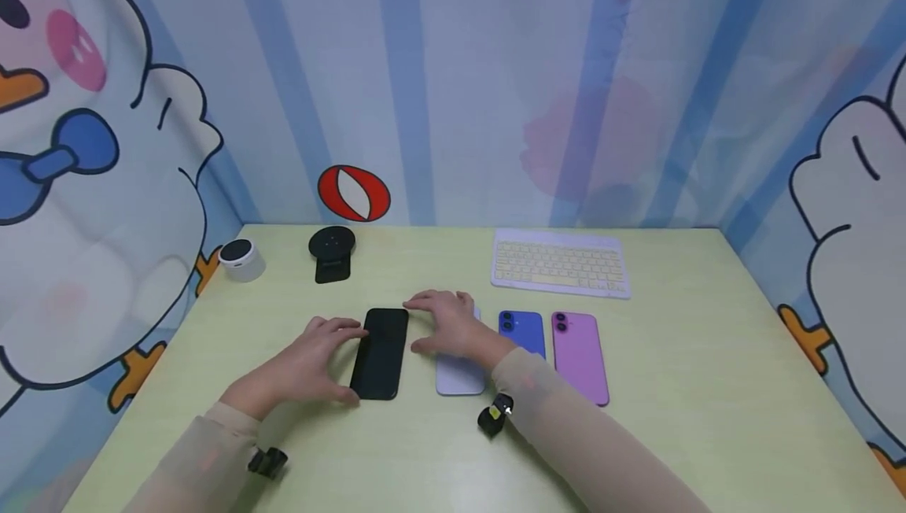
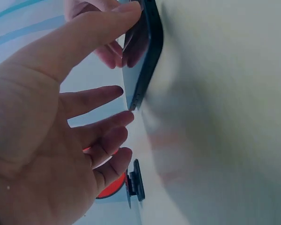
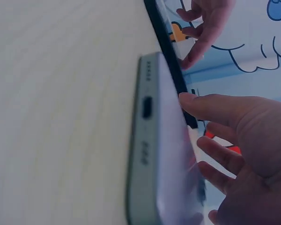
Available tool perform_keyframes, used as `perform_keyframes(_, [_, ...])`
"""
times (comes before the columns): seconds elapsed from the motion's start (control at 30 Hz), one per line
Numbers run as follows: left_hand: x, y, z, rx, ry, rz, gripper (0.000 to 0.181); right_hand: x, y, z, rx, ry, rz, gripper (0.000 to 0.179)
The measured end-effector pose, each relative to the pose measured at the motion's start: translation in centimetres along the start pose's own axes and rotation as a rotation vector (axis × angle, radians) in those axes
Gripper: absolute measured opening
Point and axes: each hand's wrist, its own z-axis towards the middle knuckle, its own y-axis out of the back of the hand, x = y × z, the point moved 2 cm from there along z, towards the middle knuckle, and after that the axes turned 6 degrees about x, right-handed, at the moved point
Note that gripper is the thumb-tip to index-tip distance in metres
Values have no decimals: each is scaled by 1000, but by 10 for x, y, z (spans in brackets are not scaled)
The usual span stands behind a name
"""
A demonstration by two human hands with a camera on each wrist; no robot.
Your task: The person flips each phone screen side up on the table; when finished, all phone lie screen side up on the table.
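Note:
A black phone (image 1: 382, 356) with a dark, glossy upper face lies on the table between the two hands. My left hand (image 1: 300, 367) is at its left side, thumb by the near corner and fingers by the far part of that edge. In the left wrist view the thumb overlaps the black phone (image 2: 152, 51). My right hand (image 1: 453, 324) hovers over a lavender phone (image 1: 460, 381), fingers spread toward the black phone's far right corner. The right wrist view shows the lavender phone's (image 3: 173, 154) port end, with the right hand (image 3: 257, 150) beyond it.
Right of the lavender phone lie a blue phone (image 1: 522, 327), partly behind the right wrist, and a pink-purple phone (image 1: 582, 359). Farther back are a lilac keyboard (image 1: 559, 263), a black round-topped stand (image 1: 333, 255) and a white cylinder with a dark top (image 1: 243, 261).

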Motion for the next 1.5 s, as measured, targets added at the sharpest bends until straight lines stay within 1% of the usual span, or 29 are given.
perform_keyframes(0.13, [-8, 3, 4, -14, -3, -2, 95, -10, 12, -12, -17, -3, 22, 62])
perform_keyframes(0.27, [-19, -1, 13, -9, -18, -13, 89, -28, 24, -28, -32, -24, 0, 57])
perform_keyframes(0.4, [-35, -6, 24, 6, -50, -22, 82, -41, 35, -49, -52, -33, -33, 54])
perform_keyframes(0.57, [-54, -14, 39, 20, -107, 32, 78, -53, 44, -72, -58, -41, -97, 51])
perform_keyframes(0.7, [-66, -16, 47, 26, -127, 65, 79, -60, 48, -81, -58, -56, -112, 49])
perform_keyframes(0.8, [-72, -17, 51, 33, -122, 72, 79, -62, 47, -83, -44, -55, -95, 49])
perform_keyframes(1.03, [-74, -23, 61, 45, -87, 86, 81, -63, 43, -79, -14, -43, -80, 56])
perform_keyframes(1.2, [-78, -25, 61, 58, -86, 73, 80, -63, 41, -77, 4, -52, -85, 62])
perform_keyframes(1.33, [-81, -28, 61, 67, -93, 57, 80, -61, 40, -75, 14, -60, -66, 65])
perform_keyframes(1.5, [-84, -30, 64, 56, -88, 70, 83, -60, 40, -76, 6, -70, -59, 66])
